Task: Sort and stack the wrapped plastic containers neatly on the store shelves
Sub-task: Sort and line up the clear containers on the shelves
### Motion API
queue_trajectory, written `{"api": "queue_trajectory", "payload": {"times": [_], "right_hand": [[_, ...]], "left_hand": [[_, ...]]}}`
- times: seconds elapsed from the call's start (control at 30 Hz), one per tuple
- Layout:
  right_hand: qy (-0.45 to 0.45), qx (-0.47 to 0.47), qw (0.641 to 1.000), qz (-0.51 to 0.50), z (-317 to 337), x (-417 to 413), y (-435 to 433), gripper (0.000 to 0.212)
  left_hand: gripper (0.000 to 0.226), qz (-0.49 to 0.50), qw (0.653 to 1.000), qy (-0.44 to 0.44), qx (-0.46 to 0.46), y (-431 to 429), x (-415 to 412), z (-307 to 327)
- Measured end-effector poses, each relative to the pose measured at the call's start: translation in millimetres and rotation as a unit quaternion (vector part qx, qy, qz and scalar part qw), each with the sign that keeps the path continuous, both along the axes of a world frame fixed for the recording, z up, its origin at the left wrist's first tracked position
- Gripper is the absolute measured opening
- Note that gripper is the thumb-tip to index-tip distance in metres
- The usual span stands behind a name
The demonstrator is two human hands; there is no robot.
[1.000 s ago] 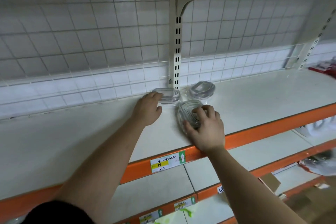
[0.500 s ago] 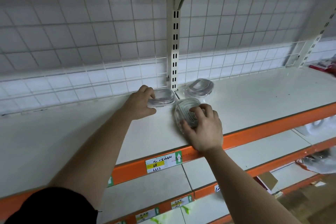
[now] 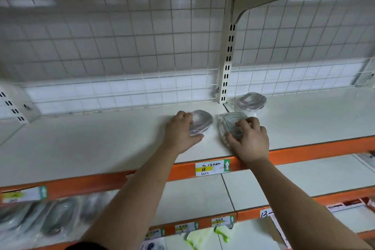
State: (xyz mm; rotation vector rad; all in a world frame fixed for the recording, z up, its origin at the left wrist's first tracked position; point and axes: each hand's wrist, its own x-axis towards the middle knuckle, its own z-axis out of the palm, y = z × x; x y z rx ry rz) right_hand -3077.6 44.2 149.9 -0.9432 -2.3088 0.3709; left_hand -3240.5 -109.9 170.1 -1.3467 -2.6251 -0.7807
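Three clear wrapped plastic containers lie on the white shelf (image 3: 101, 148) near its upright post. My left hand (image 3: 180, 132) grips the left container (image 3: 200, 122), fingers over its top and thumb under its near edge. My right hand (image 3: 249, 140) holds the middle container (image 3: 231, 126), a ribbed clear piece, with fingers curled on top of it. The third container (image 3: 251, 100) sits untouched behind them, just right of the post.
A wire grid backs the shelf, and a slotted cream post (image 3: 226, 63) divides it. An orange front rail (image 3: 304, 150) carries a price label (image 3: 212, 167). Lower shelves hold more wrapped containers (image 3: 50, 217) at the left and green-wrapped goods (image 3: 203, 236).
The left container has turned and slid toward the front under my left hand. My head has tilted up, bringing the shelf above into sight. My right hand stays on the middle container.
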Motion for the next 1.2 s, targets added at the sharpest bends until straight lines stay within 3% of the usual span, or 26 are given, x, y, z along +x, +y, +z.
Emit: {"api": "queue_trajectory", "payload": {"times": [0.2,0.37,0.53,0.83,1.0,1.2], "right_hand": [[-0.023,-0.026,0.999,0.024,11.6,-2.8,-33.5,0.042],[0.101,-0.110,0.989,0.024,27.0,-0.4,-60.4,0.028],[0.071,-0.019,0.995,0.063,13.6,-4.1,-125.2,0.059],[0.116,0.048,0.990,0.058,-30.2,-3.8,-263.7,0.050],[0.108,-0.022,0.992,0.059,-73.8,10.7,-336.2,0.053],[0.043,-0.110,0.988,0.098,-129.5,-2.3,-406.3,0.054]], "left_hand": [[0.042,0.006,1.000,-0.013,-0.012,-33.8,6.6,8.3],[0.070,0.055,0.998,-0.018,0.019,-101.5,-1.0,11.3],[0.070,0.091,0.994,0.061,0.012,-164.1,9.3,2.5],[0.061,0.066,0.986,0.130,0.085,-299.6,24.6,-29.3],[0.059,0.044,0.989,0.111,0.084,-384.9,35.7,-72.1],[0.063,0.090,0.996,0.026,-0.009,-483.1,42.5,-151.9]]}}
